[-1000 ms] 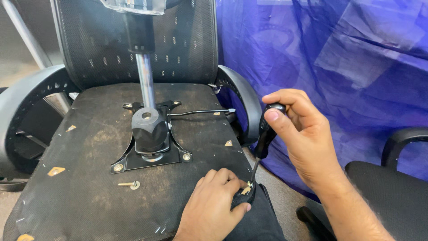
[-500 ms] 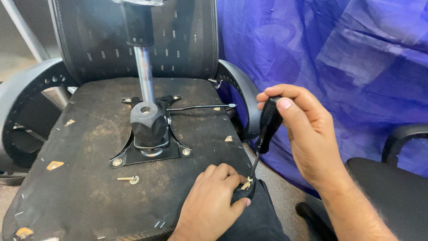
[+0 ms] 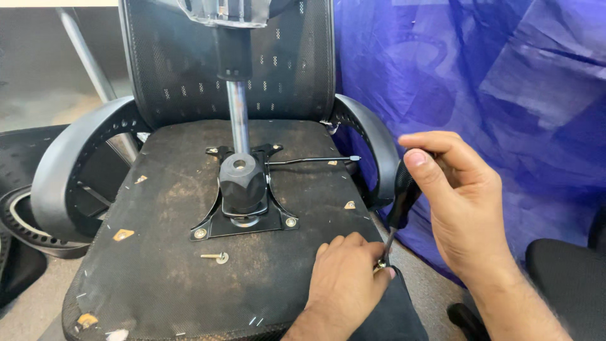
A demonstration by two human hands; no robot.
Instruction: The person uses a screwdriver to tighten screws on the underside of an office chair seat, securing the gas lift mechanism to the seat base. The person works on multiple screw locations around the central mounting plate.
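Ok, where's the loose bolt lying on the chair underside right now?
In the head view the loose bolt lies on the upturned seat base, just below the metal mounting plate and to the left of the left hand.

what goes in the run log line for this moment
right hand: grips screwdriver, tip at seat edge | left hand: steadies fastener at tip | loose bolt: on upturned chair seat

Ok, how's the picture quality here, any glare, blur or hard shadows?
Head view: soft, even light, no hard shadows; sharp on the right hand, screwdriver and left hand; mild glare on the metal column; chair armrests bow slightly toward the edges.
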